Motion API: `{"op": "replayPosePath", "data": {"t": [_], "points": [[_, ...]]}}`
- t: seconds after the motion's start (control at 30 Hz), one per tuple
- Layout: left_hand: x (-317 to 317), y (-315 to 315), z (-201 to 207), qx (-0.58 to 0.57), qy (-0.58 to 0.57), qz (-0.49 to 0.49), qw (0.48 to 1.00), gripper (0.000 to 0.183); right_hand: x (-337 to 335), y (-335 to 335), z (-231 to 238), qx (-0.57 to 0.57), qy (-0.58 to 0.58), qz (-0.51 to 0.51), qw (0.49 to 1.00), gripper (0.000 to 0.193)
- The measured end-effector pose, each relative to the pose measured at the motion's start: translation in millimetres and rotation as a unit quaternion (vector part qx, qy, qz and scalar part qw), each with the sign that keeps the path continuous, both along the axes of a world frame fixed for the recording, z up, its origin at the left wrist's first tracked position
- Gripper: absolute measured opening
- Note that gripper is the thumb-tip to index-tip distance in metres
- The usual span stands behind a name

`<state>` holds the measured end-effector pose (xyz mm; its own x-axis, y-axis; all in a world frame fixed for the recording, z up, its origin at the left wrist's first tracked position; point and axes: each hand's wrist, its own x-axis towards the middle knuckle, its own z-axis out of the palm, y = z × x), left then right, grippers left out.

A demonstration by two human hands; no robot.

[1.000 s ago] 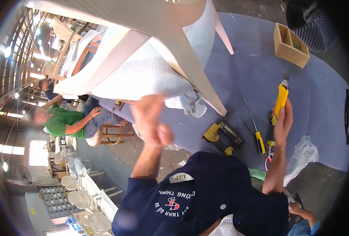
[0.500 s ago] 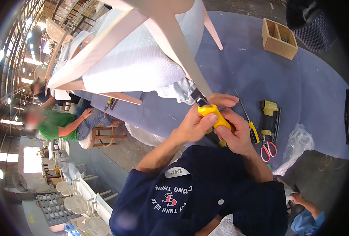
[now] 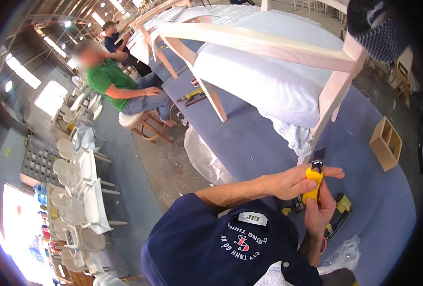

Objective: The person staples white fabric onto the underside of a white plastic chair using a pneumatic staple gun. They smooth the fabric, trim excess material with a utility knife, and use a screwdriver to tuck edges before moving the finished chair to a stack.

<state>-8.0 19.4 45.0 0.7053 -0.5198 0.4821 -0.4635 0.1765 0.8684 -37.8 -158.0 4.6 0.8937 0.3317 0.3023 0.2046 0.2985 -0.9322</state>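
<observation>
A yellow utility knife [image 3: 311, 188] is between my two hands, its dark blade [image 3: 319, 153] pointing up and away from me. My left hand [image 3: 288, 185] presses its thumb against the knife, with a finger stretched out to the right behind it. Around the lower handle my right hand [image 3: 322, 206] is closed. Just beyond the blade, a pale wooden chair [image 3: 327, 102] lies tipped on the table. Its seat is covered in light fabric [image 3: 268, 81], and a crumpled fabric end [image 3: 295, 136] hangs near the chair leg. The knife is apart from that fabric.
On the blue-covered table [image 3: 249, 143] stand a wooden box [image 3: 385, 144] at right and a yellow-black staple gun [image 3: 339, 217], partly hidden by my right hand. Clear plastic [image 3: 342, 255] lies close by. A person in green [image 3: 116, 78] sits at left; chairs [image 3: 71, 171] line the floor.
My view has swung left, so the chair and table appear farther right. The blade now points straighter up, and both hands still hold the knife.
</observation>
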Motion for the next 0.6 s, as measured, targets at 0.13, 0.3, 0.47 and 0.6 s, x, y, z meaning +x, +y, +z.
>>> {"op": "replayPosePath", "data": {"t": [0.13, 0.3, 0.47, 0.6], "points": [[-8, -1, -3, -0.030, -0.047, 0.025, 0.998, 0.079, -9, 0, 11, 0.021, 0.017, 0.011, 1.000, 0.053], [-20, 0, -2, -0.106, 0.030, 0.019, 0.994, 0.071, -15, 2, 20, 0.049, -0.001, 0.030, 0.998, 0.048], [-22, 14, -2, -0.132, 0.089, -0.019, 0.987, 0.068, -14, 8, 19, -0.013, -0.052, 0.020, 0.998, 0.056], [-24, 11, -12, -0.117, 0.067, -0.048, 0.990, 0.068, -15, 2, 19, -0.039, -0.045, 0.028, 0.998, 0.071]]}}
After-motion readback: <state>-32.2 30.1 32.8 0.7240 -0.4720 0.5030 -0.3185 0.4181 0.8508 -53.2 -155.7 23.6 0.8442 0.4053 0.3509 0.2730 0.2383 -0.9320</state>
